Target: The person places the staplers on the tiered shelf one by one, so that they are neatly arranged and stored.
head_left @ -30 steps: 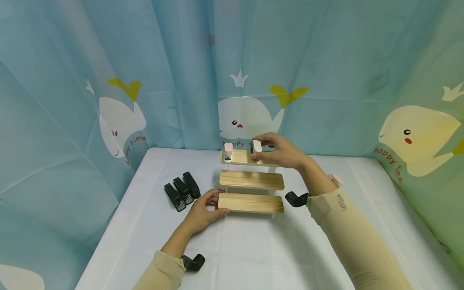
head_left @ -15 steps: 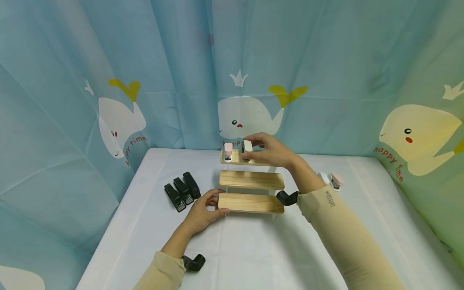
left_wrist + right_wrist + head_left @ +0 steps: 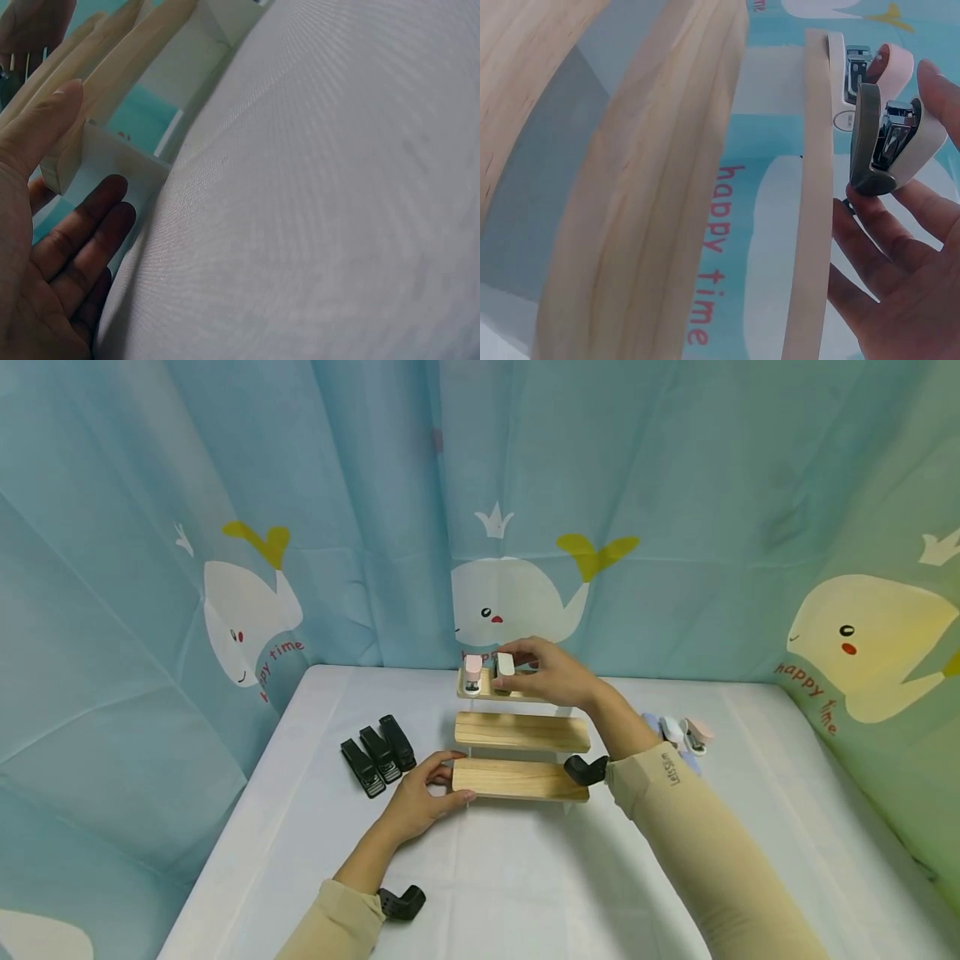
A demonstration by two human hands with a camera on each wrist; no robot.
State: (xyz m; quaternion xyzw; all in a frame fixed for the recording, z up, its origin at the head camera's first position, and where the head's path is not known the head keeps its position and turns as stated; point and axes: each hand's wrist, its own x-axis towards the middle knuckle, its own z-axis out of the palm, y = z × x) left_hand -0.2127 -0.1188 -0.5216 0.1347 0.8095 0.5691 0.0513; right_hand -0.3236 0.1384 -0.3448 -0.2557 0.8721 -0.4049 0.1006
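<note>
A three-tier display stand with light wooden boards (image 3: 521,732) stands mid-table in the head view. My right hand (image 3: 555,675) holds a small white stapler (image 3: 504,665) with a dark base at the top tier; the right wrist view shows its dark base (image 3: 865,142) slightly apart from the board. To its left, a pink-and-white stapler (image 3: 472,673) is upright on that top board. My left hand (image 3: 417,799) grips the left end of the lowest board (image 3: 519,779), its thumb on the wood in the left wrist view and other fingers beside the clear support (image 3: 124,159).
Three black staplers (image 3: 377,756) lie in a slanted row left of the stand. Right of it, partly behind my right forearm, are a pink stapler (image 3: 697,732), a white one (image 3: 671,729) and blue items (image 3: 688,762). A whale-print curtain (image 3: 390,510) hangs behind the table.
My right hand has carried the white stapler leftward along the top tier, closer to the pink one. More items on the right have come into sight. My left hand has stayed put.
</note>
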